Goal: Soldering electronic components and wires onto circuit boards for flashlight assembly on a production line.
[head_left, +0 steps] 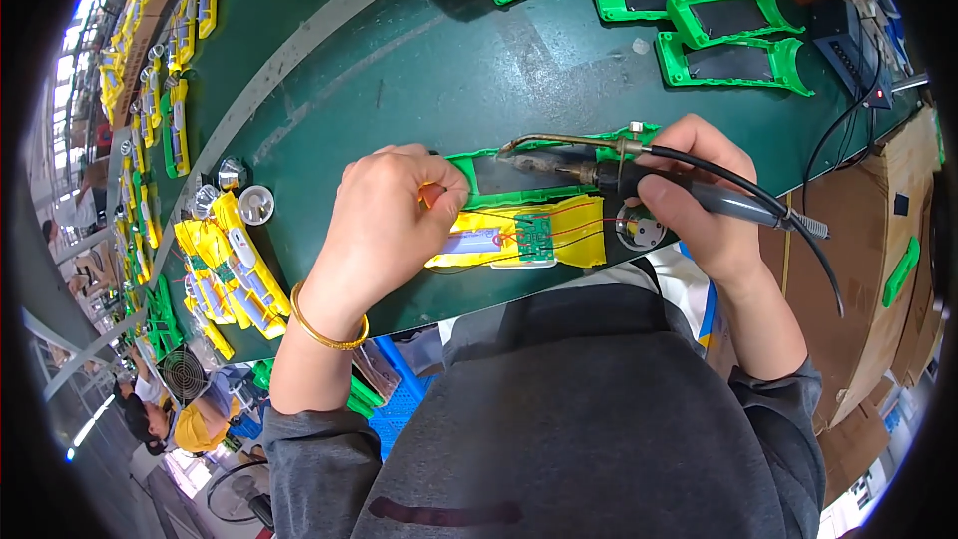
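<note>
My right hand (709,200) grips a soldering iron (718,202) with a thin bent metal feed tube and a black cable. The iron's tip points left, over a green plastic housing (461,172) with a dark panel inside. At the housing's left end my left hand (389,215) is closed in a pinch; a bit of red shows by its fingers, but what it holds is hidden. Just nearer lies a yellow-wrapped battery pack (584,230) with a green circuit board (534,238). Thin red and black wires run from it toward a round silver part (644,232) under my right hand.
Several green housings (728,62) lie at the far right, near a blue box (848,55) with cables. Yellow battery packs (225,265) and silver reflector cups (232,173) sit to the left. A cardboard box (848,260) stands at right. Another person (195,424) is at lower left.
</note>
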`<state>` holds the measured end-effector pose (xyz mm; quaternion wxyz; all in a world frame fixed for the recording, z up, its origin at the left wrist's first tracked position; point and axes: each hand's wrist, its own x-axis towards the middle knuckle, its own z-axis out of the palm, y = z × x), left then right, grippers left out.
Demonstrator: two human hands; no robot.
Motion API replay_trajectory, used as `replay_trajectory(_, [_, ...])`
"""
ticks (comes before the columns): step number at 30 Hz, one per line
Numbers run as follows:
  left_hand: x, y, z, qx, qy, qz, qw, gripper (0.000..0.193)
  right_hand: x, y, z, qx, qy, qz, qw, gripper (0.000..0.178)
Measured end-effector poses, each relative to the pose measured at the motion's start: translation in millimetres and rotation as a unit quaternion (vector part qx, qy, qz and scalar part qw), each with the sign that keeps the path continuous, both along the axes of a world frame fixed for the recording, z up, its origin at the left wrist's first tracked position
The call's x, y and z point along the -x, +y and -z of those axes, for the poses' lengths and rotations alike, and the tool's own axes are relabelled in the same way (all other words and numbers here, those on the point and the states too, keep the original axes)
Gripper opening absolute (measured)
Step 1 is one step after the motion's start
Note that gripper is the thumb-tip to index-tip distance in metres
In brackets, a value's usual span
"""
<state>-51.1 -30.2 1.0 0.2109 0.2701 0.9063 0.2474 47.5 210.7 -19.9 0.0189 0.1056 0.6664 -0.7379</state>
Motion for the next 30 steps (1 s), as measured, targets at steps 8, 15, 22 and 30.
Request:
replay_trajectory(8, [-2,10,2,0.050,0.037,0.013,0.998,0.005,7,3,4,-0.071,0.034,-0.058,0.995,0.012])
replay_trajectory(15, [-11,9,12,-0.081,-0.069,-0.135,0.985,0.006,11,3,6,-0.083,0.059,-0.059,0.993,0.014])
replay_trajectory(22, [-7,9,6,-0.036,-0.070,-0.093,0.993,0.006,15,1,4,-0.095,0.029,-0.091,0.991,0.014])
replay_trajectory(30, [-5,16,6,-0.024,-0.014,-0.081,0.996,0.004,17,5,1,-0.110,0.006,-0.102,0.989,0.014])
